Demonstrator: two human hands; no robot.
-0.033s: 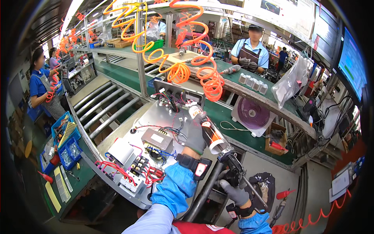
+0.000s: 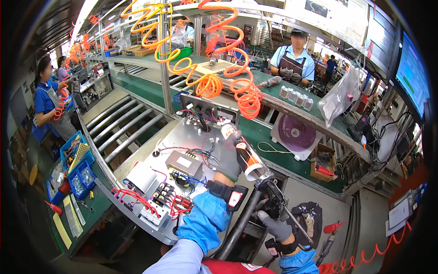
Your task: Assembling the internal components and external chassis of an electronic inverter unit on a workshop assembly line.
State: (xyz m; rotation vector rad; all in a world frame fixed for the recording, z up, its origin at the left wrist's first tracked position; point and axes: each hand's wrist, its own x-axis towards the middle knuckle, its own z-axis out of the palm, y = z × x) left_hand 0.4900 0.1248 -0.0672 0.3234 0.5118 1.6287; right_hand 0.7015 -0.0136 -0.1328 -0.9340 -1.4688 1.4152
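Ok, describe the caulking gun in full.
The caulking gun slants across the view, front end toward the upper left. Its white cartridge has orange and dark markings; behind it sit a dark, metal-looking mechanism and a long, thin, steel-like rod running to the lower right. The gray-gloved left hand wraps the cartridge near the front; the gray-gloved right hand grips below the mechanism, hiding part of the handle. The front end is near the metal chassis; contact there is unclear.

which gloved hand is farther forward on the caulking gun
The left hand, at the white-and-orange cartridge; the right hand is farther back, at the black handle.
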